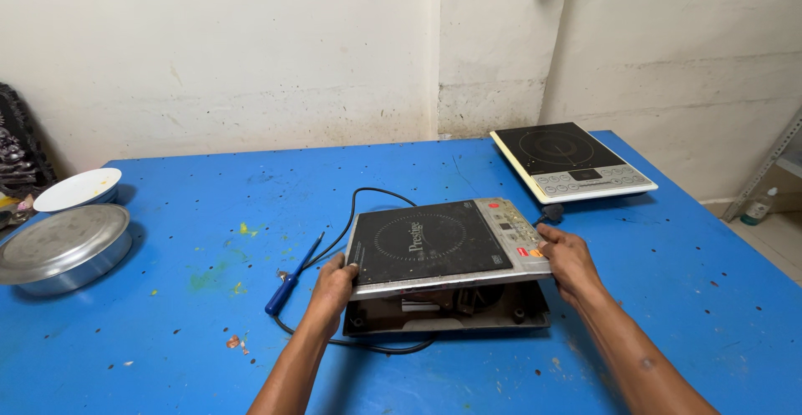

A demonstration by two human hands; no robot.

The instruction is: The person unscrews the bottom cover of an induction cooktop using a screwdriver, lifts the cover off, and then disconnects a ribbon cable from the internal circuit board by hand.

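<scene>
Gripping the induction cooktop's glass top panel [440, 245] at its two ends, left hand [334, 285] and right hand [565, 258] hold it lifted off the base housing [451, 315] mid-table; internals exposed, screwdriver [291, 279] idle beside.

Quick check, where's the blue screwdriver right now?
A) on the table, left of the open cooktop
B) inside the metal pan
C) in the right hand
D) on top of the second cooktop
A: the screwdriver lies flat on the table just left of the cooktop, beside the left hand; both hands, the right hand too, grip the cooktop's lifted top panel, not the tool.
</scene>
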